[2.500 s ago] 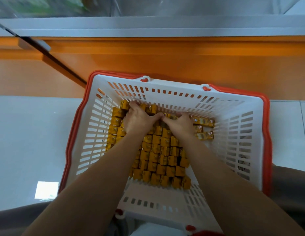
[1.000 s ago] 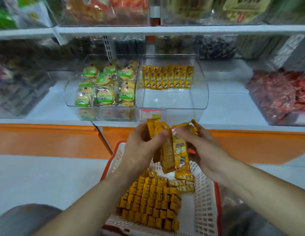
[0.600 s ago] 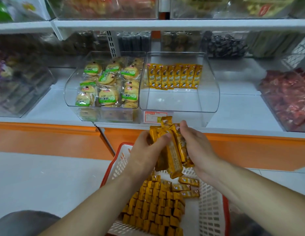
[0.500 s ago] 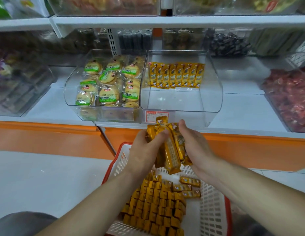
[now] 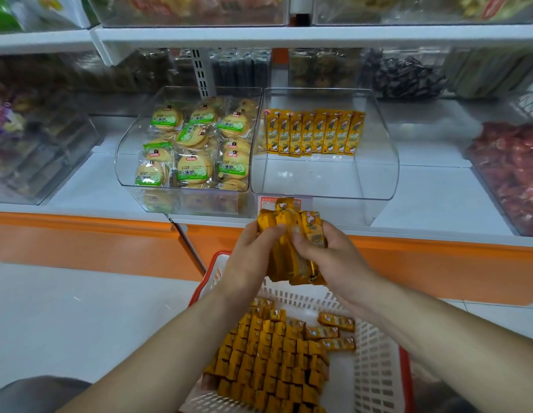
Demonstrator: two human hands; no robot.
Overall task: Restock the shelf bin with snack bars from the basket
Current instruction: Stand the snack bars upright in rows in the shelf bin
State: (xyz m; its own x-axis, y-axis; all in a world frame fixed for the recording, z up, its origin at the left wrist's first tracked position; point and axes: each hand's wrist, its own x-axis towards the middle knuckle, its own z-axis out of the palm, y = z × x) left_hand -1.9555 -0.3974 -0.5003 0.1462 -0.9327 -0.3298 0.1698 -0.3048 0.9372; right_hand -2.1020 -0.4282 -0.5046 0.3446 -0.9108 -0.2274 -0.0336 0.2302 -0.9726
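left hand (image 5: 253, 260): raised above the basket, its fingers (image 5: 272, 232) curled round the left side of the bundle, thumb on the front
right hand (image 5: 333, 257): close against the left hand, fingers clamped on the right side of the same bundle, thumb pressed across the wrappers
bundle (image 5: 290, 222): several yellow snack bars packed together and held upright between both hands, in the air just in front of the shelf edge, below the shelf bin and not in it
basket (image 5: 375, 368): white slotted plastic with a red rim, directly under the hands
bars in the basket (image 5: 268, 353): yellow bars standing on end in tight rows, filling its left part
loose bars (image 5: 333, 332): three lying on their sides just beside the rows, on the right
shelf bin (image 5: 378, 180): clear plastic, on the white shelf
row in the bin (image 5: 314, 134): a single line of yellow bars side by side against the back wall
price tag (image 5: 266, 202): red and white, on the bin front, partly hidden by the bundle
biscuit bin (image 5: 125, 174): clear, right beside the shelf bin on the left, full of round biscuits in green-labelled packs
shelf (image 5: 80, 186): white with an orange front edge
red packets (image 5: 515, 174): in another clear bin at the far right, well apart
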